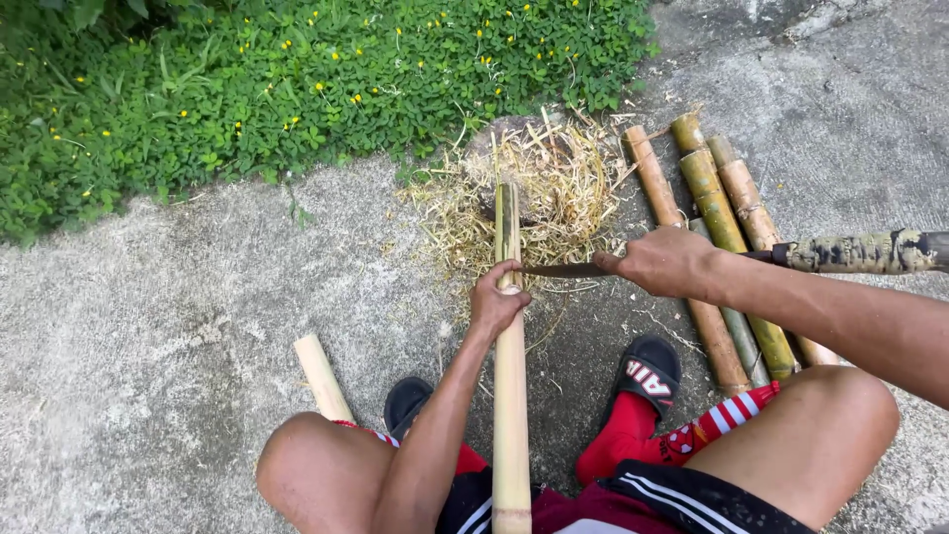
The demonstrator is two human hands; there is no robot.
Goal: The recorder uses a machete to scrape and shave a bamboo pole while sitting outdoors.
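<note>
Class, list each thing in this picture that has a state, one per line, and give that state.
Bamboo pole: gripped, far end resting among the shavings.
Left hand: closed around the pole.
Right hand: closed on the knife.
Knife: blade laid against the pole.
Bamboo pieces: lying side by side.
Shavings: piled loose.

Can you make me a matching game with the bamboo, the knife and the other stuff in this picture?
Things:
1. split bamboo pole
2. knife blade
3. bamboo pieces
4. dry shavings

Places:
A. lying side by side on the concrete on the right
B. heaped at the far end of the pole, near the green plants
C. gripped by the left hand, running out between the knees
D. held by the right hand, tip against the pole

Pairs: 1-C, 2-D, 3-A, 4-B
</note>
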